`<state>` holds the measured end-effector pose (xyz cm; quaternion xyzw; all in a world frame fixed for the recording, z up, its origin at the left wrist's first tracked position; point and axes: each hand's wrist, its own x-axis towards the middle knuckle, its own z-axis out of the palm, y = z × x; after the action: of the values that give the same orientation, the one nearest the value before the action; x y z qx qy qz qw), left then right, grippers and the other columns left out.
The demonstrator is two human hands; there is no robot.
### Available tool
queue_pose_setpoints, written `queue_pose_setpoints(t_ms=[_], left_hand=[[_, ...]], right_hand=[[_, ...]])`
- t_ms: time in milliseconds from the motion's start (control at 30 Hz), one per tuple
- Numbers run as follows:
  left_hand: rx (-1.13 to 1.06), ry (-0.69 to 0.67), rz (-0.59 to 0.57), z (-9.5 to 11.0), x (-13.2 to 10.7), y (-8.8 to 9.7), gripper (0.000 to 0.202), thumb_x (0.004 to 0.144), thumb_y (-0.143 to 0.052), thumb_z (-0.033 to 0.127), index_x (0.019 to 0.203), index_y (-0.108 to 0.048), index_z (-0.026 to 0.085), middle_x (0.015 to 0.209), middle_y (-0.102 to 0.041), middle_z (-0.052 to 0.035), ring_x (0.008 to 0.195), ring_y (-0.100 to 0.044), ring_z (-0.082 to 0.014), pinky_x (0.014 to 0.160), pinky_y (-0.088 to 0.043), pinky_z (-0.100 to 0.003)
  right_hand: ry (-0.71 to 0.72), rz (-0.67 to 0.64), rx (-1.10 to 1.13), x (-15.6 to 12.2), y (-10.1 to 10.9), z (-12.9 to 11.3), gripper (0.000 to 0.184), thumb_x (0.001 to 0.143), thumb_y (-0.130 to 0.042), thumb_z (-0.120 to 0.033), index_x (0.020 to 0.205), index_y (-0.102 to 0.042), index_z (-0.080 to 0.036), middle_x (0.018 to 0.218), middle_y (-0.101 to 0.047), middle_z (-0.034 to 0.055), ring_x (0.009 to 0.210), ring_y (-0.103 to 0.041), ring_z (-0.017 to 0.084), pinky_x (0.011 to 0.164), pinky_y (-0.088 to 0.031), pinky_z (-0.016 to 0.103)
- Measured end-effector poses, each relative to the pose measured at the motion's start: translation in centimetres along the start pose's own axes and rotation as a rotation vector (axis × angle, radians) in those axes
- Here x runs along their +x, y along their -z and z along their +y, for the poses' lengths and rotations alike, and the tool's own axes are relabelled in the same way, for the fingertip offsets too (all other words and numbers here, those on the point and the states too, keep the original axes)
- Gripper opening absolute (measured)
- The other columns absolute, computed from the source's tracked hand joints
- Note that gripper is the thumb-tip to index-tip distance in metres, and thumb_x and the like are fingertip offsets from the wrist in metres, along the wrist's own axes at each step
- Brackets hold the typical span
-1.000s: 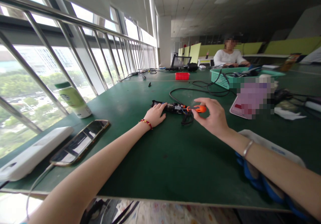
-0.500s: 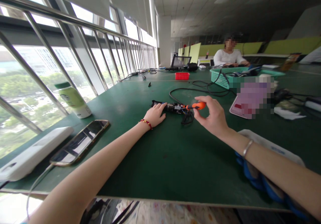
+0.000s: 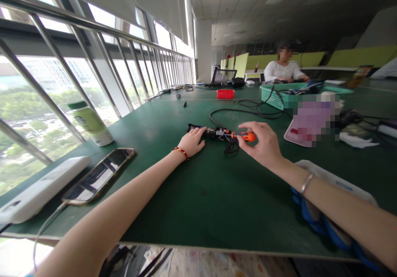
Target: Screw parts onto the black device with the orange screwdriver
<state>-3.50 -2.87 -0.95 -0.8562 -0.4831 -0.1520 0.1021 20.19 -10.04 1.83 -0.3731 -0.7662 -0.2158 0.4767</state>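
Note:
My left hand (image 3: 192, 142) is closed on the left part of a black cylindrical device (image 3: 214, 133) lying on the green table (image 3: 186, 202). What this device is I cannot make out; its right part shows grey pieces and wires, and a cable runs off behind it. Between the thumb and fingers of my right hand (image 3: 259, 142) is an orange and black screwdriver (image 3: 247, 137). It lies nearly level, its shaft pointing left at the device's right end. Whether the tip touches is too small to tell.
At left stand a green bottle (image 3: 91, 124), a phone (image 3: 99, 177) and a white power strip (image 3: 43, 190). Farther back are a red basket (image 3: 225, 94) and a teal basket (image 3: 273, 99) with cables. A blue-and-white item (image 3: 338, 182) lies under my right forearm. Another person (image 3: 283, 68) sits across.
My right hand has shifted slightly, with the fingers lower on the screwdriver, whose handle sits a little lower and farther right. My left hand and the device stay where they were.

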Motion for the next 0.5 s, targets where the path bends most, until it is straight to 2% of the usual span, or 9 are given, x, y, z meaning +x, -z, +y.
queue_pose_setpoints(t_ms=[100,233,300,433,500], left_hand=[[-0.001,0.002,0.0,0.0,-0.02,-0.03,0.053,0.084,-0.042,0.027,0.134,-0.034,0.014,0.115,-0.053,-0.0099,0.105,-0.051,-0.022,0.093,-0.043,-0.035],[-0.005,-0.003,0.005,-0.03,-0.02,-0.06,0.053,0.083,-0.042,0.027,0.134,-0.034,0.015,0.115,-0.053,-0.0098,0.105,-0.051,-0.0219,0.093,-0.044,-0.035],[-0.005,-0.004,0.005,-0.04,-0.01,-0.04,0.053,0.083,-0.042,0.027,0.134,-0.034,0.015,0.115,-0.053,-0.0097,0.105,-0.051,-0.0218,0.093,-0.044,-0.035],[-0.007,-0.002,0.003,0.0,-0.02,0.02,0.052,0.084,-0.041,0.027,0.134,-0.035,0.014,0.115,-0.053,-0.0099,0.104,-0.051,-0.0218,0.093,-0.044,-0.035],[-0.007,-0.002,0.003,0.0,-0.02,0.02,0.052,0.084,-0.042,0.027,0.134,-0.035,0.014,0.115,-0.053,-0.0102,0.104,-0.051,-0.022,0.093,-0.044,-0.035]], right_hand=[[-0.019,-0.007,-0.016,-0.05,-0.02,-0.05,0.011,0.076,-0.059,-0.028,0.086,-0.058,-0.022,0.059,-0.059,-0.0009,0.066,-0.057,0.02,0.067,-0.048,0.032],[-0.01,0.012,0.025,-0.04,-0.03,0.03,0.026,0.075,-0.057,-0.023,0.101,-0.055,-0.02,0.084,-0.066,0.004,0.075,-0.059,0.019,0.072,-0.048,0.032],[-0.001,0.005,0.034,-0.02,-0.04,0.06,0.027,0.075,-0.056,-0.021,0.102,-0.054,-0.019,0.088,-0.065,0.0051,0.077,-0.059,0.02,0.073,-0.048,0.033],[-0.004,-0.01,-0.009,-0.03,-0.06,-0.03,0.011,0.076,-0.058,-0.026,0.086,-0.058,-0.022,0.065,-0.063,0.0005,0.069,-0.058,0.02,0.071,-0.048,0.032],[-0.013,-0.007,-0.012,-0.03,-0.06,-0.07,0.009,0.076,-0.058,-0.027,0.084,-0.058,-0.022,0.063,-0.062,-0.0004,0.067,-0.058,0.019,0.07,-0.048,0.032]])
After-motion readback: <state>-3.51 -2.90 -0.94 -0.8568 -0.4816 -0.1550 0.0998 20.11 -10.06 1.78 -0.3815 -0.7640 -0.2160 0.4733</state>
